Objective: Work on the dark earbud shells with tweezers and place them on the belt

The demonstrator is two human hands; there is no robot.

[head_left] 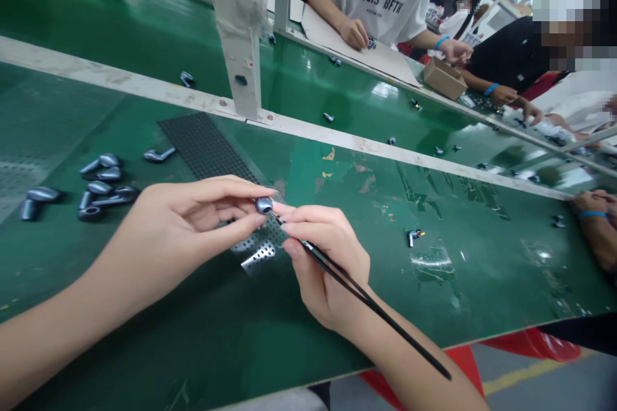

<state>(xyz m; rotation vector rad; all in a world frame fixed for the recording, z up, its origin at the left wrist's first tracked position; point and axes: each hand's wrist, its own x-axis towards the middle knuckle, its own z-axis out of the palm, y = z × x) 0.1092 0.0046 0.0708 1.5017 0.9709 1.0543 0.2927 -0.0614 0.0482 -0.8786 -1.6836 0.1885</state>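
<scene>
The left hand (183, 218) hides the black mat's (202, 141) middle; the right hand (340, 237) partly covers the tweezers (409, 338); their 2 forearms (72, 318) are cut off.

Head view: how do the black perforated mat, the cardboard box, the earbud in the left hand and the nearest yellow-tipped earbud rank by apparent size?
1. Perforated mat
2. Cardboard box
3. Held earbud and yellow-tipped earbud: too alike to rank, as the left hand partly covers the held one.
</scene>
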